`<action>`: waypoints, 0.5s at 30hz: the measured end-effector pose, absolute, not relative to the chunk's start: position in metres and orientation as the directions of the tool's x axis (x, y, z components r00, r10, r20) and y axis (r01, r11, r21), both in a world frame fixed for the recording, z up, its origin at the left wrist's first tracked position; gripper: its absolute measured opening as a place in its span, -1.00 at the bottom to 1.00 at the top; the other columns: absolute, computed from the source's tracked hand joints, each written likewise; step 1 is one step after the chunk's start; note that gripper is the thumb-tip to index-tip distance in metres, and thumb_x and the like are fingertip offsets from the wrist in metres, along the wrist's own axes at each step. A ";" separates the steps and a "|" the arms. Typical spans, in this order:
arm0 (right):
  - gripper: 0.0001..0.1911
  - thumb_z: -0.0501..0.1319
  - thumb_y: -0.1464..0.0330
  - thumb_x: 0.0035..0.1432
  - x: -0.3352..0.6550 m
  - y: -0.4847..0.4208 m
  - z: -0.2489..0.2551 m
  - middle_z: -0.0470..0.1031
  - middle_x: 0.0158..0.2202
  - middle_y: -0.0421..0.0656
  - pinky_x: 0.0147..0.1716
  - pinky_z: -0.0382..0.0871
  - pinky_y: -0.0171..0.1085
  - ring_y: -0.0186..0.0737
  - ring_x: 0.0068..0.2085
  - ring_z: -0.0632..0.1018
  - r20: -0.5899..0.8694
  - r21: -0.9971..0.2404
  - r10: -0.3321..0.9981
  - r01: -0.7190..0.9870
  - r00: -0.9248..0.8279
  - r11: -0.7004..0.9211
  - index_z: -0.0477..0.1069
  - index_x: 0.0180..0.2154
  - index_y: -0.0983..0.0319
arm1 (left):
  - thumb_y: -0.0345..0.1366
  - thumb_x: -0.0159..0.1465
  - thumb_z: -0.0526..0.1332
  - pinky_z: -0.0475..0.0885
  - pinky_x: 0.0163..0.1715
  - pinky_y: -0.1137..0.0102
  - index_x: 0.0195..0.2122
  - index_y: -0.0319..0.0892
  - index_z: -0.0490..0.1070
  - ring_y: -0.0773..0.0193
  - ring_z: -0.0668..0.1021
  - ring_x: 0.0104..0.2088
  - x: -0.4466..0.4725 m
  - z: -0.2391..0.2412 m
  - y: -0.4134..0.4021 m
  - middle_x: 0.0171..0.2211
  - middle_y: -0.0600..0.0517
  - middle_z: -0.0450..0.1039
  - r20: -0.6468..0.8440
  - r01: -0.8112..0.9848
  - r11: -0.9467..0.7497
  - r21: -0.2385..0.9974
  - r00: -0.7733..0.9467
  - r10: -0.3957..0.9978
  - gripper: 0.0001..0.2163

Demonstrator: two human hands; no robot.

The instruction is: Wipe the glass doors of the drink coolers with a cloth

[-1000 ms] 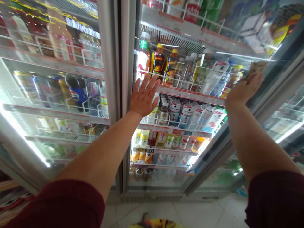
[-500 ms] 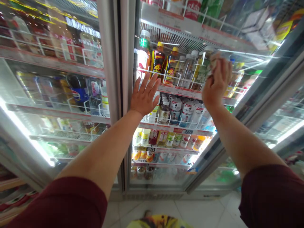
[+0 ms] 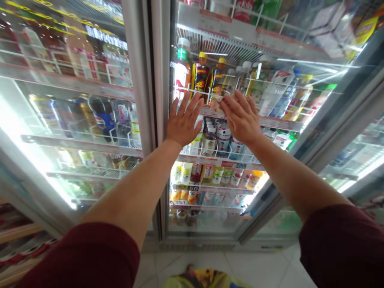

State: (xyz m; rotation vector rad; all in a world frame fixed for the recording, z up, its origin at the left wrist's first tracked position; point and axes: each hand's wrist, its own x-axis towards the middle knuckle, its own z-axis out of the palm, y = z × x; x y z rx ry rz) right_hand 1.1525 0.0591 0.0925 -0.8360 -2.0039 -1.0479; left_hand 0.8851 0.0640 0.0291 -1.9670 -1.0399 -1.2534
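Observation:
My left hand (image 3: 183,122) lies flat with its fingers spread on the glass door (image 3: 303,52) of a drinks fridge, near the door's left edge. My right hand (image 3: 241,118) is on the same glass just to its right. It presses a small pale cloth (image 3: 216,105) against the pane under its fingertips. Most of the cloth is hidden by the fingers. Behind the glass stand dark bottles with yellow caps (image 3: 200,76) and rows of white-labelled bottles (image 3: 223,138) on wire shelves.
A second fridge door (image 3: 75,120) with cans and bottles stands to the left, across a grey metal frame (image 3: 139,80). Another glass door (image 3: 354,156) angles away on the right. White floor tiles (image 3: 249,266) and something yellow (image 3: 204,280) show below.
My right hand has swept leftward across the glass with the cloth, from the door's right edge to beside my left hand. My left hand has stayed in place.

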 end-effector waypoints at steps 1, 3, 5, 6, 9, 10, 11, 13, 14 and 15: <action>-0.43 -0.03 0.27 0.53 1.151 0.058 0.093 0.31 0.52 -0.26 0.57 0.00 0.28 0.04 0.59 0.17 0.800 0.428 0.204 0.776 -0.564 0.464 0.25 0.48 -0.05 | -0.19 0.49 0.07 -0.22 0.62 -0.14 0.62 -0.01 -0.01 -0.02 -0.04 0.62 0.885 0.029 0.064 0.60 0.03 -0.05 0.920 0.844 -0.533 -0.064 0.257 0.297 -0.33; -0.45 -0.07 0.26 0.55 1.151 0.060 0.101 0.31 0.52 -0.25 0.58 -0.02 0.26 0.04 0.59 0.17 0.857 0.382 0.163 0.815 -0.489 0.435 0.30 0.46 -0.01 | -0.19 0.49 0.08 -0.25 0.62 -0.11 0.62 -0.01 -0.03 -0.02 -0.06 0.62 0.884 0.028 0.065 0.60 0.01 -0.04 0.925 0.838 -0.541 -0.070 0.258 0.280 -0.32; -0.43 -0.13 0.23 0.59 1.150 0.066 0.111 0.26 0.55 -0.23 0.60 -0.09 0.23 0.02 0.61 0.09 0.939 0.250 0.117 0.877 -0.322 0.411 0.26 0.48 0.01 | -0.19 0.49 0.08 -0.28 0.62 -0.10 0.62 -0.01 -0.05 -0.01 -0.07 0.62 0.884 0.027 0.066 0.60 0.01 -0.04 0.928 0.834 -0.546 -0.077 0.260 0.266 -0.31; -0.42 -0.15 0.21 0.59 1.147 0.069 0.114 0.24 0.56 -0.25 0.61 -0.13 0.22 0.01 0.62 0.05 0.961 0.189 0.110 0.891 -0.255 0.412 0.21 0.51 0.00 | -0.18 0.49 0.07 -0.29 0.62 -0.09 0.63 -0.01 -0.05 0.00 -0.07 0.62 0.884 0.027 0.066 0.60 0.01 -0.05 0.929 0.834 -0.545 -0.080 0.261 0.264 -0.31; -0.39 -0.15 0.21 0.59 1.134 0.067 0.119 0.20 0.57 -0.28 0.61 -0.19 0.29 0.03 0.65 -0.05 0.951 0.171 0.161 0.883 -0.264 0.437 0.06 0.56 -0.05 | -0.16 0.50 0.06 -0.29 0.63 -0.08 0.63 -0.01 -0.09 0.02 -0.07 0.62 0.884 0.027 0.064 0.60 0.02 -0.06 0.925 0.843 -0.534 -0.066 0.252 0.283 -0.31; -0.39 -0.14 0.21 0.58 1.128 0.063 0.121 0.20 0.57 -0.28 0.61 -0.17 0.32 0.05 0.65 -0.05 0.931 0.203 0.189 0.873 -0.312 0.443 0.06 0.57 -0.05 | -0.15 0.50 0.05 -0.28 0.63 -0.08 0.64 -0.01 -0.11 0.02 -0.07 0.62 0.884 0.028 0.064 0.60 0.01 -0.06 0.924 0.844 -0.533 -0.057 0.247 0.292 -0.30; -0.39 -0.12 0.22 0.58 1.122 0.058 0.125 0.20 0.57 -0.27 0.60 -0.14 0.33 0.07 0.64 -0.03 0.911 0.231 0.214 0.866 -0.352 0.442 0.08 0.56 -0.05 | -0.14 0.50 0.05 -0.28 0.63 -0.09 0.64 -0.03 -0.12 0.02 -0.07 0.62 0.884 0.028 0.063 0.60 0.01 -0.06 0.923 0.842 -0.537 -0.050 0.244 0.297 -0.29; -0.42 -0.12 0.22 0.59 1.112 0.049 0.137 0.20 0.57 -0.28 0.61 -0.10 0.27 0.04 0.63 0.03 0.906 0.227 0.243 0.883 -0.346 0.410 0.17 0.53 -0.02 | -0.14 0.50 0.05 -0.29 0.63 -0.11 0.64 -0.04 -0.13 0.00 -0.06 0.62 0.884 0.029 0.062 0.59 0.01 -0.06 0.925 0.832 -0.553 -0.045 0.244 0.292 -0.28; -0.43 -0.12 0.23 0.60 1.107 0.044 0.144 0.18 0.58 -0.29 0.61 -0.09 0.21 0.02 0.62 0.05 0.918 0.196 0.253 0.904 -0.305 0.380 0.19 0.52 0.00 | -0.14 0.50 0.05 -0.30 0.63 -0.11 0.64 -0.03 -0.12 0.01 -0.06 0.62 0.884 0.029 0.062 0.59 0.02 -0.07 0.925 0.827 -0.561 -0.044 0.246 0.290 -0.29; -0.43 -0.13 0.24 0.60 1.103 0.041 0.151 0.16 0.59 -0.29 0.61 -0.09 0.16 0.01 0.62 0.07 0.933 0.150 0.260 0.927 -0.248 0.344 0.19 0.52 0.03 | -0.15 0.49 0.05 -0.31 0.63 -0.11 0.64 0.00 -0.11 0.02 -0.06 0.62 0.884 0.029 0.061 0.59 0.05 -0.08 0.925 0.823 -0.566 -0.042 0.246 0.290 -0.29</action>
